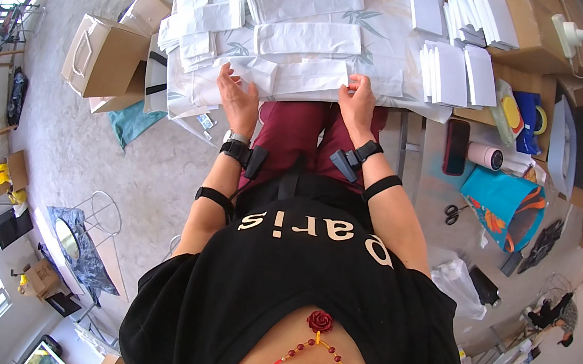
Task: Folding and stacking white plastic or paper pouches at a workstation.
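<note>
At 12 o'clock, the table (397, 44) is bearing layered white sheets (301, 2); at 1 o'clock, white stacks (442, 75) are standing, finished or supply unclear. At the table's 6 o'clock edge, a near strip (314, 75) is lying flat, judged unfinished; left hand (239, 101) curving loosely open, right hand (356, 108) narrowing, grip undetermined.
</note>
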The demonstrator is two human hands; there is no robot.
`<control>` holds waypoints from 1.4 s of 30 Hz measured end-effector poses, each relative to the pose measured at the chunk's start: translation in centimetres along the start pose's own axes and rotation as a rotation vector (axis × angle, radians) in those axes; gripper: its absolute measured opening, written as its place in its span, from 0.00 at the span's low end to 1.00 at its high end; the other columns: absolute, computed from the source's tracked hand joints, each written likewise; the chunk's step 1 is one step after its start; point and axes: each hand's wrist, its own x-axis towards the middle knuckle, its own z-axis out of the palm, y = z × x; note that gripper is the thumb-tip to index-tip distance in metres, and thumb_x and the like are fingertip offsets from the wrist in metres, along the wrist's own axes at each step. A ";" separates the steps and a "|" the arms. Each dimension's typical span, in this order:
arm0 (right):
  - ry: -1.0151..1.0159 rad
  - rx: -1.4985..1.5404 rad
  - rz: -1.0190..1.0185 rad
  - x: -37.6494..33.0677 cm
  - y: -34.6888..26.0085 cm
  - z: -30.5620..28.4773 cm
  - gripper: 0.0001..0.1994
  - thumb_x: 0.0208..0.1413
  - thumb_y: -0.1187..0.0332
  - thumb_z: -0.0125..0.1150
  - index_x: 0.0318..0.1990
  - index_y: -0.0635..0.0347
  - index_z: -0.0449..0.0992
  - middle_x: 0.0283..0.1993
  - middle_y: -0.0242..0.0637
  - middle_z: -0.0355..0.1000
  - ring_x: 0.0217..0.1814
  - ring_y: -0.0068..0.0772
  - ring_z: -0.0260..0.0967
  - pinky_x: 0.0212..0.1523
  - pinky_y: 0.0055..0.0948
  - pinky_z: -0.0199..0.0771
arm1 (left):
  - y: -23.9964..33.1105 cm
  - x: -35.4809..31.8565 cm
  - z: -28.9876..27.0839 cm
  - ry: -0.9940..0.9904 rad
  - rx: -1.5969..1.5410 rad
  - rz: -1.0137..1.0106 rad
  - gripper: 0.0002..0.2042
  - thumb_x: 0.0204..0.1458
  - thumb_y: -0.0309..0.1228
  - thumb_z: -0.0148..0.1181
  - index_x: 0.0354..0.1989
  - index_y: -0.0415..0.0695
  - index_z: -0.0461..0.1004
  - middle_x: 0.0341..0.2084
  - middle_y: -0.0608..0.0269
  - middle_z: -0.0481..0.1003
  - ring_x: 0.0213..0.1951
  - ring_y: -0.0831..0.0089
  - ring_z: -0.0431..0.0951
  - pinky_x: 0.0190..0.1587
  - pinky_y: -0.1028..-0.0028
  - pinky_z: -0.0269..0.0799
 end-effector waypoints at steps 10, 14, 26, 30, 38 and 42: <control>0.001 0.017 -0.011 -0.2 -0.4 -0.4 0.16 0.56 0.73 0.65 0.51 0.62 0.70 0.35 0.45 0.79 0.34 0.48 0.78 0.39 0.45 0.77 | -1.6 0.8 1.5 0.059 -0.303 -0.174 0.32 0.51 0.18 0.67 0.65 0.37 0.62 0.54 0.53 0.67 0.47 0.67 0.77 0.49 0.69 0.79; 0.026 0.010 -0.002 -0.1 0.0 -0.5 0.15 0.56 0.72 0.67 0.50 0.61 0.73 0.37 0.42 0.80 0.32 0.41 0.79 0.38 0.40 0.78 | -2.5 1.0 2.3 0.049 -0.317 -0.144 0.32 0.53 0.19 0.69 0.66 0.38 0.61 0.52 0.53 0.69 0.48 0.67 0.77 0.50 0.70 0.79; 0.005 0.024 0.030 -0.1 0.1 -0.7 0.16 0.56 0.73 0.65 0.50 0.63 0.71 0.35 0.46 0.78 0.34 0.48 0.79 0.40 0.45 0.78 | -3.0 1.3 2.9 0.050 -0.373 -0.243 0.30 0.51 0.19 0.69 0.63 0.36 0.64 0.49 0.54 0.70 0.46 0.68 0.78 0.48 0.70 0.80; 0.014 0.009 0.026 0.0 0.4 -0.6 0.15 0.56 0.73 0.65 0.50 0.63 0.71 0.35 0.46 0.78 0.34 0.48 0.79 0.39 0.44 0.78 | -3.2 1.4 3.0 0.049 -0.358 -0.231 0.30 0.51 0.19 0.69 0.63 0.35 0.64 0.51 0.54 0.69 0.46 0.68 0.78 0.48 0.70 0.81; 0.033 0.020 0.003 0.1 0.6 -0.4 0.15 0.55 0.73 0.65 0.49 0.63 0.70 0.34 0.45 0.77 0.32 0.48 0.78 0.38 0.46 0.77 | -3.6 1.3 3.0 0.042 -0.331 -0.241 0.30 0.51 0.21 0.70 0.63 0.36 0.64 0.49 0.53 0.70 0.44 0.68 0.79 0.46 0.71 0.81; 0.047 0.001 0.012 0.1 1.1 -0.3 0.16 0.55 0.72 0.67 0.49 0.62 0.72 0.34 0.41 0.78 0.32 0.40 0.78 0.39 0.39 0.78 | -3.1 1.3 2.9 0.028 -0.328 -0.253 0.30 0.52 0.21 0.71 0.63 0.36 0.64 0.47 0.53 0.71 0.43 0.68 0.79 0.46 0.71 0.80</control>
